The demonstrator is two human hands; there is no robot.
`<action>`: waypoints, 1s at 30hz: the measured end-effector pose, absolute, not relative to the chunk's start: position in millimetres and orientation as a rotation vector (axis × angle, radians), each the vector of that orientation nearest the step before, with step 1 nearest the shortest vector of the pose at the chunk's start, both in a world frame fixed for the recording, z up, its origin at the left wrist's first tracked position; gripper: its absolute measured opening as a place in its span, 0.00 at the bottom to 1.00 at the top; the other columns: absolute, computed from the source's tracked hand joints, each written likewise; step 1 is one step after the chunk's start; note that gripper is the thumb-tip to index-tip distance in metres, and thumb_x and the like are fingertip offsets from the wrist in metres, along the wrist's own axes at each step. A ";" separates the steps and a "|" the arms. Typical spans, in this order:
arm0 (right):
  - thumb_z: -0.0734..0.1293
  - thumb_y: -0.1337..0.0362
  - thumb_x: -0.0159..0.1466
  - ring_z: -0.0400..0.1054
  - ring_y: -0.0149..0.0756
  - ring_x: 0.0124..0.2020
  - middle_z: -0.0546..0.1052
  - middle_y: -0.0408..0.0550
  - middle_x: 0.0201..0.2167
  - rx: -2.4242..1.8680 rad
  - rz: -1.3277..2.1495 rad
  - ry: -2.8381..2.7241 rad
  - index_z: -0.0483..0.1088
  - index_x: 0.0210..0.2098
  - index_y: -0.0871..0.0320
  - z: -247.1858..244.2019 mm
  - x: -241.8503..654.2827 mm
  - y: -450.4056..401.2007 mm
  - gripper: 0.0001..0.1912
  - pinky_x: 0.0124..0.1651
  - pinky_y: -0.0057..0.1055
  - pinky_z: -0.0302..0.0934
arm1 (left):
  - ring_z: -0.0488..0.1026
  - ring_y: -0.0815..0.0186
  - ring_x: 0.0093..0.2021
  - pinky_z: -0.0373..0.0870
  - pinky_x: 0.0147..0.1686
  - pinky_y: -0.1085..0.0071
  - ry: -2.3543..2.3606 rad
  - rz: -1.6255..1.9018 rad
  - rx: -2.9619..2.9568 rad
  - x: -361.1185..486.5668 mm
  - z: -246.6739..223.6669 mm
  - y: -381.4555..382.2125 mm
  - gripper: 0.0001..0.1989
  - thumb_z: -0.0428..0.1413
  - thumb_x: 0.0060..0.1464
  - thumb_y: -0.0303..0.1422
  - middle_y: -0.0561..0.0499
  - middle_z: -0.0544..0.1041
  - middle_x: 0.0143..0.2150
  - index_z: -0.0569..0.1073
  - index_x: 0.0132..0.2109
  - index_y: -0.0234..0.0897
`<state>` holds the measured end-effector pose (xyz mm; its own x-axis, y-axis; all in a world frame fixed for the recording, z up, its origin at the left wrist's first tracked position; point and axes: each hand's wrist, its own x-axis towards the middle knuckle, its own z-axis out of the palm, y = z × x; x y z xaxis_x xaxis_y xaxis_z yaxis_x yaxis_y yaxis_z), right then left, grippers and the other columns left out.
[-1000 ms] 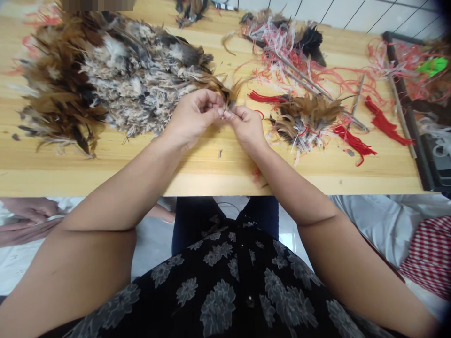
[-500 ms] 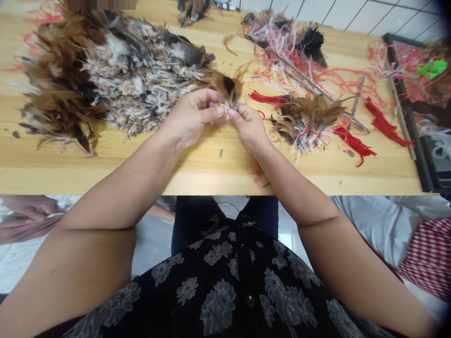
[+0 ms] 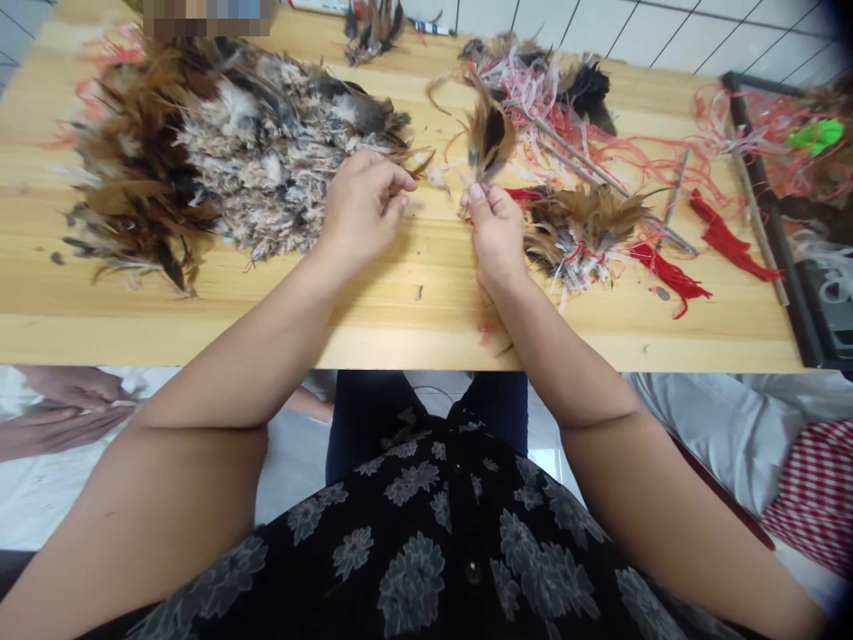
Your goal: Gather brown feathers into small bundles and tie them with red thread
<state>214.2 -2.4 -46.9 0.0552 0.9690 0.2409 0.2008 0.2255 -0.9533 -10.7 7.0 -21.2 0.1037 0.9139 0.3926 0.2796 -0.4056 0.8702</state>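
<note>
My right hand (image 3: 498, 227) pinches a small bunch of brown and black feathers (image 3: 491, 133) by its base, between thumb and fingers. The feather tips point away from me, above the table. My left hand (image 3: 365, 203) is apart from it, fingers loosely curled and a gap between thumb and forefinger. It is at the right edge of a big heap of grey, white and brown feathers (image 3: 253, 147), partly covering it. Just right of my right hand lies a tied row of brown feathers (image 3: 590, 222) with red thread at its base.
Bundles of red thread (image 3: 729, 236) lie on the wooden table (image 3: 413, 329). Thin sticks (image 3: 590, 164) and tangled pink and white strips (image 3: 533, 89) lie farther back. A dark-edged tray (image 3: 766, 196) stands at right. Another person's hands (image 3: 73, 409) are below the table edge at left.
My hands have moved apart. The left has let go of the feather bunch, while the right has carried it to the right and holds it alone.
</note>
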 end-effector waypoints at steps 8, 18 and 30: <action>0.61 0.22 0.77 0.74 0.40 0.48 0.73 0.45 0.40 -1.166 0.888 -1.396 0.70 0.40 0.53 -53.6 217.3 11.5 0.38 0.59 0.40 0.73 | 0.59 0.39 0.67 0.55 0.79 0.46 1.301 1.011 2.225 20.6 14.0 60.0 0.21 0.70 0.55 0.19 0.42 0.66 0.39 0.72 0.29 0.51; 0.64 0.23 0.76 0.73 0.34 0.36 0.72 0.42 0.33 -1.202 0.944 -1.300 0.74 0.42 0.53 -66.2 221.8 33.8 0.37 0.45 0.34 0.71 | 0.58 0.50 0.59 0.54 0.80 0.52 1.601 0.622 2.257 56.2 1.3 113.1 0.40 0.84 0.41 0.25 0.47 0.58 0.33 0.55 0.22 0.46; 0.62 0.31 0.82 0.79 0.35 0.44 0.75 0.41 0.33 -1.152 0.855 -1.307 0.75 0.37 0.56 -52.8 215.3 23.9 0.36 0.65 0.43 0.79 | 0.64 0.62 0.32 0.64 0.37 0.57 1.032 1.169 1.607 17.7 23.0 42.8 0.33 0.81 0.51 0.65 0.52 0.75 0.32 0.74 0.36 0.48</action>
